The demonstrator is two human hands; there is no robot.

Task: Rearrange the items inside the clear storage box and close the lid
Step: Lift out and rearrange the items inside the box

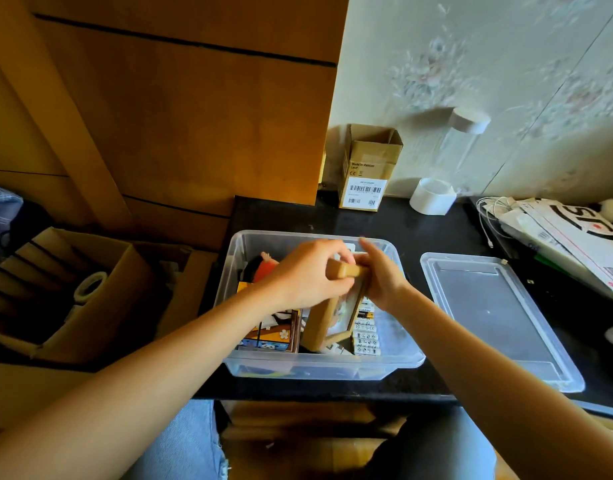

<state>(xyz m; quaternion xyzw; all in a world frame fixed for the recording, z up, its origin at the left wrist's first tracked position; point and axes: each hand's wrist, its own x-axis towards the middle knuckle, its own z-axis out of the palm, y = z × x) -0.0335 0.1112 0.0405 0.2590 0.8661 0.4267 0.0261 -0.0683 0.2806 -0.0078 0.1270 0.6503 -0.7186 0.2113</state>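
Rearranging is mid-step, I judge: in the clear storage box [319, 370], my left hand [307, 277] and right hand [381, 277] both grip the upright wooden frame [327, 323]. Lid [499, 320] lies off, right; closing remains.

Warm daylight from the right, wall [471, 64] bright, left side dim. Dark bench [419, 230] crushes to black. Strong fisheye bend at edges. Wallpaper and tall clear tube [461, 147] soft/smeared; centre reasonably sharp.
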